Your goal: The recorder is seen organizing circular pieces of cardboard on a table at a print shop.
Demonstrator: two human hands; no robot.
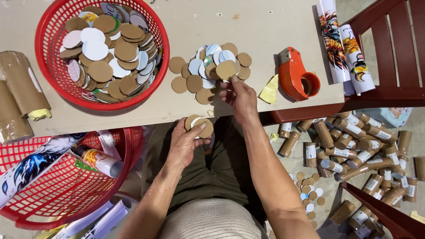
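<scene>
My left hand (186,144) grips a small stack of round brown cardboard discs (201,126) just below the table's front edge, thumb pressed on top. My right hand (239,98) reaches onto the table and pinches a single brown cardboard disc (226,69) at the near side of a loose pile of brown and white discs (201,73). A round red plastic basket (46,75) heaped with many more discs stands on the table to the left of the pile.
An orange tape dispenser (295,77) and a yellow scrap lie right of the pile. Printed paper rolls (345,48) rest at the table's right end by a red-brown chair (389,44). Several cardboard tubes (358,150) litter the floor. A second red basket (57,186) holds rolls at lower left.
</scene>
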